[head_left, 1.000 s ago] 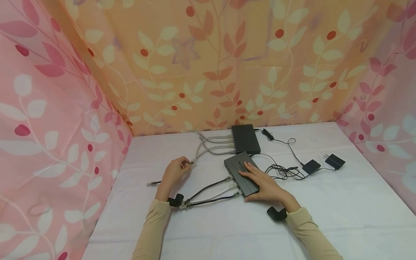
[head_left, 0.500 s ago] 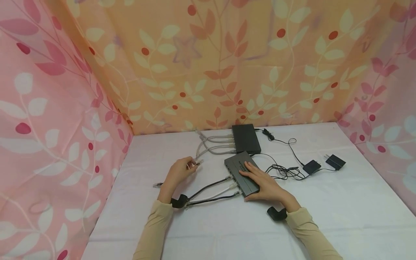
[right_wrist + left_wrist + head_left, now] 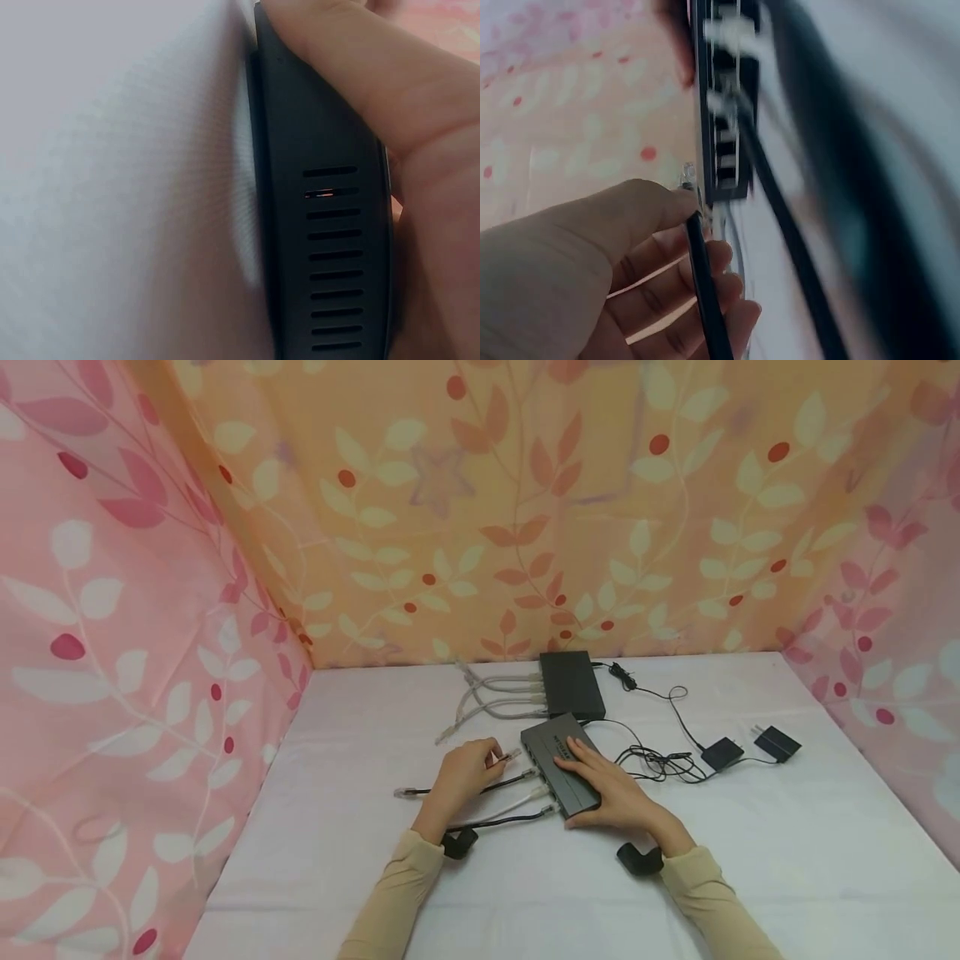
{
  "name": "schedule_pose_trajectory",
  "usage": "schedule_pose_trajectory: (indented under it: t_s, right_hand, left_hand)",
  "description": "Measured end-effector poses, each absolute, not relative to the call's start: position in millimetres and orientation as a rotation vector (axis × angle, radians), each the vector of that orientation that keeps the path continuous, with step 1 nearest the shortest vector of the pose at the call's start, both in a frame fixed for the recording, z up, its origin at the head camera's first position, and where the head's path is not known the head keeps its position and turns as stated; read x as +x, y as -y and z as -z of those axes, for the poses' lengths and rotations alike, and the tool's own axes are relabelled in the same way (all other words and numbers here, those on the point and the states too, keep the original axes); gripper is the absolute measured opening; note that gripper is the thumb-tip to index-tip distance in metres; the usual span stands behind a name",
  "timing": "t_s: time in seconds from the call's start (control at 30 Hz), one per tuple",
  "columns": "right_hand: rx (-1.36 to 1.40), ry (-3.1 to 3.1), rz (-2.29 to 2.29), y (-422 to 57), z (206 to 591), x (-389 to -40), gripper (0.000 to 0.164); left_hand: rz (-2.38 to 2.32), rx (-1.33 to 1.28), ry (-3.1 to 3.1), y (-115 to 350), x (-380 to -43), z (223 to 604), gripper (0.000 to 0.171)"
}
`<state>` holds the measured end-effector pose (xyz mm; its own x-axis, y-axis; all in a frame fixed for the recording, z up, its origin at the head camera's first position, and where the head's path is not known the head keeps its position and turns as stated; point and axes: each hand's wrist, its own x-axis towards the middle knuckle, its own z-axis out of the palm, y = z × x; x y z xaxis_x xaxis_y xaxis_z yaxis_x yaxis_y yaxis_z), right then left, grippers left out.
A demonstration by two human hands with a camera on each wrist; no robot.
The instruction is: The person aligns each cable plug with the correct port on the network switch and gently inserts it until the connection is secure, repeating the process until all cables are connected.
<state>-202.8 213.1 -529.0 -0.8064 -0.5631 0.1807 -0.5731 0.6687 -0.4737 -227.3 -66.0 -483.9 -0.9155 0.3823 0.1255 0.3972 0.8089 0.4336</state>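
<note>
My left hand point(image 3: 461, 777) pinches a short black ethernet cable point(image 3: 705, 277) just behind its clear plug point(image 3: 688, 174), which points at the port side of a grey NETGEAR network switch point(image 3: 545, 745). That plug is close beside the ports, near the free far end of the row. The cable's other plug point(image 3: 408, 792) sticks out to the left of the hand. Two black cables and a white cable point(image 3: 517, 808) are plugged into the switch. My right hand point(image 3: 611, 789) rests on the switch, straight fingers over its top and thumb against the vented side point(image 3: 330, 255).
Behind stands a second, black switch point(image 3: 573, 683) with several grey cables point(image 3: 498, 702) running left from it. To the right lie a tangled black power cord point(image 3: 660, 764) and two power adapters point(image 3: 722, 754). Floral curtains point(image 3: 517, 510) surround the white-covered table point(image 3: 765, 843).
My left hand has moved right from beside the grey cable ends to the grey switch's ports, carrying the black ethernet cable. The right hand stays on the switch.
</note>
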Motion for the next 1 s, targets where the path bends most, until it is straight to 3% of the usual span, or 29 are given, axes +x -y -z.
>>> schedule_pose_trajectory:
  t_s: [1.0]
  right_hand:
    - [0.977,2.812,-0.773,-212,531,-204,0.098]
  left_hand:
    - [0.618,-0.701,2.871,46,-238,510,0.012]
